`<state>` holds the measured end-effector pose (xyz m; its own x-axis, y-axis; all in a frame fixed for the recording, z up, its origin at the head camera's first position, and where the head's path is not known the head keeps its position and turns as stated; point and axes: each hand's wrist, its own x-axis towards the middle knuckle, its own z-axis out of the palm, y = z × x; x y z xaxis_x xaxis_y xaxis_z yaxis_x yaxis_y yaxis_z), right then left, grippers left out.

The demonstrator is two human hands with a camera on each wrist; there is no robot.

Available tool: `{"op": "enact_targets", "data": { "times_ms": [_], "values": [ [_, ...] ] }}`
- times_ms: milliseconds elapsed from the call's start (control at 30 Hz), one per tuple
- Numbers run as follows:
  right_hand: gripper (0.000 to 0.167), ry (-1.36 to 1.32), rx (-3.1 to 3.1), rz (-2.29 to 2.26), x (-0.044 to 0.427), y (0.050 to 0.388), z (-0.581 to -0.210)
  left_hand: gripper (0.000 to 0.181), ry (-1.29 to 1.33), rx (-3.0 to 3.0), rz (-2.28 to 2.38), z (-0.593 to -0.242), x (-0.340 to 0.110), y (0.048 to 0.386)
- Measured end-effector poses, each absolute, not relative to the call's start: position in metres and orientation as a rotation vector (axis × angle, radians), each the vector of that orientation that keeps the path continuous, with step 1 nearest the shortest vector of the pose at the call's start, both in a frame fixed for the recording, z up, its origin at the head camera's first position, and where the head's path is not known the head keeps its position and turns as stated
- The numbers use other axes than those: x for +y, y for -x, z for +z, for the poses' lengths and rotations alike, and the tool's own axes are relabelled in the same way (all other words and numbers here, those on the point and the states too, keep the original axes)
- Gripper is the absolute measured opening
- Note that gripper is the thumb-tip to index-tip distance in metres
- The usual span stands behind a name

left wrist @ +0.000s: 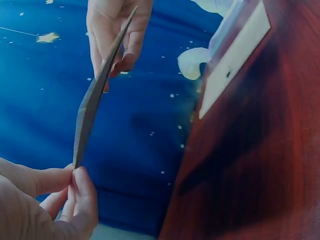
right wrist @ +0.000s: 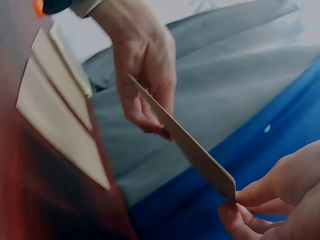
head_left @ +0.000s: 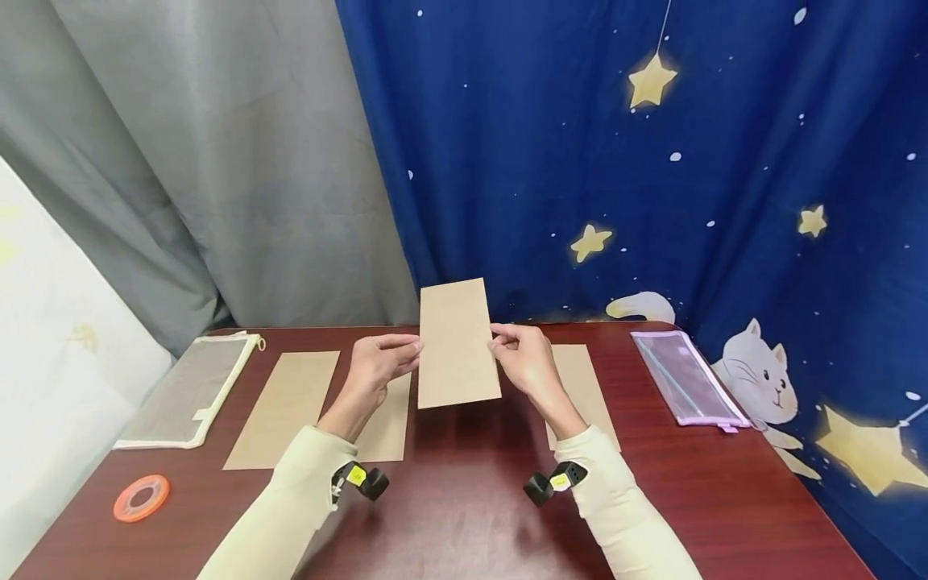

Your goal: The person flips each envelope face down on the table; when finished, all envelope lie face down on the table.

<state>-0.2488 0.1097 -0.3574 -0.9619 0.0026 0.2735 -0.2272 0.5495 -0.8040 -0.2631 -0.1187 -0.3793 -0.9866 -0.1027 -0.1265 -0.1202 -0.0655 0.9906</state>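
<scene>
A plain tan rectangular card [head_left: 457, 342] is held up off the table, its long sides close to vertical and its broad face towards the head camera. My left hand [head_left: 373, 370] pinches its left edge between thumb and fingers. On the opposite edge, my right hand [head_left: 529, 362] pinches in the same way. Seen from the left wrist, the card [left wrist: 90, 112] is nearly edge-on and thin, with a slight bend. Similar tan pieces lie flat below: one far left [head_left: 290, 403], one partly behind the left forearm [head_left: 387, 423], and one partly behind the right forearm [head_left: 580, 387].
A cream-edged mesh zip pouch [head_left: 246, 379] lies at the table's left, with an orange ring [head_left: 141, 498] nearer the front. At the right lies a purple see-through pouch [head_left: 689, 379] with a slim stick-like item inside. Curtains hang behind the dark red table [head_left: 449, 515].
</scene>
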Motion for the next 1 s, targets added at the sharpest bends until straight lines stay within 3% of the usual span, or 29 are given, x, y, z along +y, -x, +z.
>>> {"op": "enact_targets", "data": {
  "times_ms": [533, 833, 900, 967, 1000],
  "values": [
    [0.020, -0.065, -2.781, 1.247, 0.119, 0.254, -0.436, 0.003, 0.263, 2.530, 1.770, -0.436, -0.103, 0.272],
    [0.021, -0.079, -2.832, 1.153, 0.115, 0.256, -0.444, 0.004, 0.122, 2.826, 1.440, -0.440, -0.098, 0.273],
    [0.018, -0.073, -2.836, 1.121, 0.113, 0.256, -0.446, 0.005, 0.104, 2.861, 1.386, -0.441, -0.097, 0.273],
    [0.004, -0.087, -2.845, 1.083, 0.111, 0.256, -0.447, 0.006, 0.088, 2.914, 1.320, -0.441, -0.095, 0.272],
    [0.008, -0.097, -2.849, 1.070, 0.110, 0.256, -0.448, 0.008, 0.077, 2.944, 1.289, -0.441, -0.095, 0.272]
  ]
}}
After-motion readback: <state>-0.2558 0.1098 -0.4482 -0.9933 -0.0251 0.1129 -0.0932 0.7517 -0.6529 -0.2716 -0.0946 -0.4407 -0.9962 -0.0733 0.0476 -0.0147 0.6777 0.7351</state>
